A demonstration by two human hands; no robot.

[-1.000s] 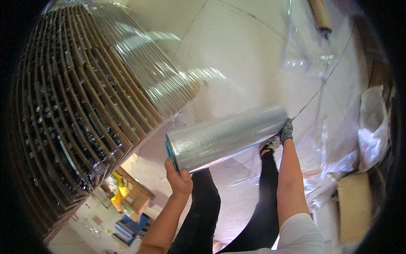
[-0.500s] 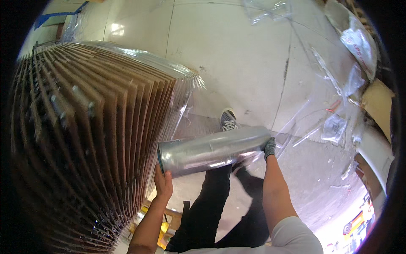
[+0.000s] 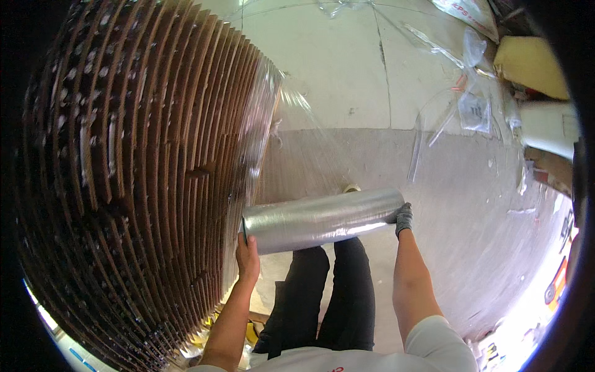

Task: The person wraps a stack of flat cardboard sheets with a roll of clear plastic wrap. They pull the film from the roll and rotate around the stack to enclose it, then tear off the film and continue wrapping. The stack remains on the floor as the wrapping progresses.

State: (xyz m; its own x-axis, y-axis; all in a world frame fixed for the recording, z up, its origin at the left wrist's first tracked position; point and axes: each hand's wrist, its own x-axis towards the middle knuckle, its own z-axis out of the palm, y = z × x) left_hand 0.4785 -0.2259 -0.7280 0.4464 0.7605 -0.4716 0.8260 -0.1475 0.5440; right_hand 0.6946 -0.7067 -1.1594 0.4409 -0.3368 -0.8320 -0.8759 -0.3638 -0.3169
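Observation:
A thick roll of clear stretch film (image 3: 325, 218) lies across in front of my thighs, its right end a little higher. Bare, my left hand (image 3: 248, 257) grips its left end, thumb on the outside; its other fingers are partly hidden. My right hand (image 3: 403, 219), in a grey glove, holds the right end. From the roll a see-through sheet of film (image 3: 304, 146) runs up and left to the tall stack of brown boards (image 3: 167, 149) on my left. Film (image 3: 255, 124) covers the stack's edge nearest the roll.
Scraps of clear plastic (image 3: 475, 111) lie on the concrete floor (image 3: 322, 68) ahead to the right. Along the right side are a yellowish piece (image 3: 532, 65), a white rounded object (image 3: 548, 129) and a white sack (image 3: 468, 15). Something yellow (image 3: 251, 332) sits low beside the stack.
I have moved back alongside the stack with the roll still in both hands. Floor and scraps have shifted upward in view. More film stretches between the roll and the stack.

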